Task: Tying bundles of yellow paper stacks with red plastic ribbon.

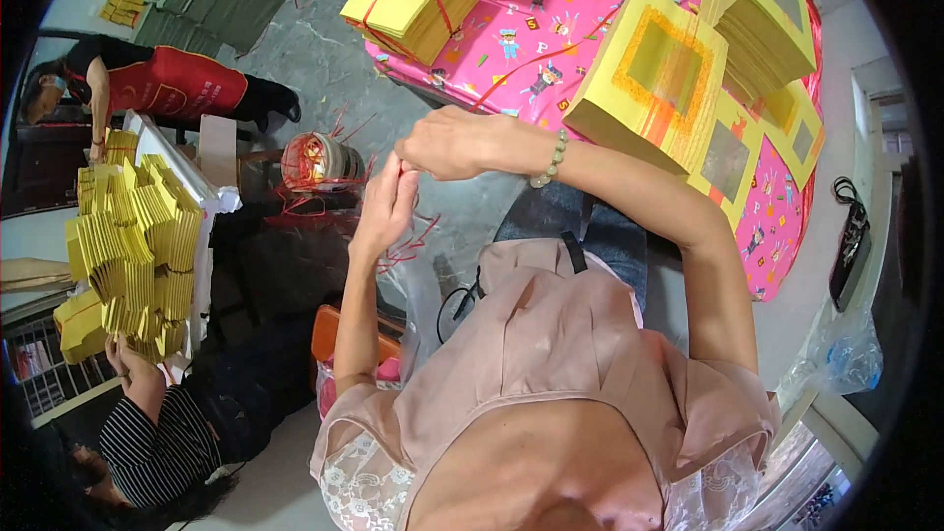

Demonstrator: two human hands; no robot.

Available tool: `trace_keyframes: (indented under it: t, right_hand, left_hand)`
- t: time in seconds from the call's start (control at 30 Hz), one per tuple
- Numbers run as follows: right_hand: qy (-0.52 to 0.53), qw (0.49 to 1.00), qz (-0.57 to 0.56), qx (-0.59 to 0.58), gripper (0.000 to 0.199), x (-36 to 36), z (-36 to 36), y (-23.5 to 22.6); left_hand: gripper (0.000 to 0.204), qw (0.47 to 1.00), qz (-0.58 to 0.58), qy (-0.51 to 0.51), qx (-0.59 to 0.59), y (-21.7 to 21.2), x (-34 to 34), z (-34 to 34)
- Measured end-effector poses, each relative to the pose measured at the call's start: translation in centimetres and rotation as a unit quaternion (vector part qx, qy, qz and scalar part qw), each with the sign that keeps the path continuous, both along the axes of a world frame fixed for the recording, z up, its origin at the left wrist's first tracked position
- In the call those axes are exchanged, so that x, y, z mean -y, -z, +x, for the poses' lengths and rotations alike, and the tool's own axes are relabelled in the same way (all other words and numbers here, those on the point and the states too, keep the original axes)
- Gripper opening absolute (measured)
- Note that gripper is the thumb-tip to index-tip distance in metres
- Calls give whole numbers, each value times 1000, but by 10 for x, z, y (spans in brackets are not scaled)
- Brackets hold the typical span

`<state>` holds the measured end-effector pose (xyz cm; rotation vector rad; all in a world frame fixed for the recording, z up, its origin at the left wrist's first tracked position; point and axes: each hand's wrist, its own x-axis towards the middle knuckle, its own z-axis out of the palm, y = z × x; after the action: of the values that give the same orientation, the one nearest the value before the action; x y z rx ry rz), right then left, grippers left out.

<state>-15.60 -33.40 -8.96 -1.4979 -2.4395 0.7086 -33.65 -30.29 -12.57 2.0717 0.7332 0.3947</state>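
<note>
My right hand [450, 143], with a beaded bracelet [553, 159] at the wrist, is closed and meets my left hand [383, 206] beside the near left edge of a table with a pink printed cloth [492, 88]. The left fingers are pressed together, pointing up toward the right hand. A speck of red shows between the hands; what they hold is hidden. On the cloth, a yellow paper stack [418, 2] is tied crosswise with red strap. A larger yellow stack [644, 79] with an orange-bordered panel stands nearer, right of my hands, and another stack [762, 29] is behind it.
A bucket [339, 165] with red strips stands on the grey floor, and more red strips [408, 248] show below my left hand. Leftward, people in a red apron [197, 82] and a striped top [157, 438] handle yellow bundles [138, 246]. An orange stool [344, 336] is beside me.
</note>
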Motion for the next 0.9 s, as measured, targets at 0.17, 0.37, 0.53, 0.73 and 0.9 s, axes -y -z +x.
trace_keyframes:
  t: [0.17,0.37,0.53,0.73,0.9]
  right_hand:
    - [4,998,-59,27,31,-9,33,-7]
    - [57,998,-18,3,31,-12,42,9]
    - [30,999,7,35,29,-5,9,9]
    - [4,1000,2,26,32,0,3,-1]
    - [41,994,-81,58,34,-6,38,-18]
  left_hand:
    - [10,983,158,-79,-59,44,-8,-37]
    - [21,988,55,-118,-83,76,-16,-83]
    - [34,984,152,-68,68,21,-4,-20]
    - [11,976,211,-46,28,42,-7,-15]
    - [13,967,132,-211,-59,90,-18,-73]
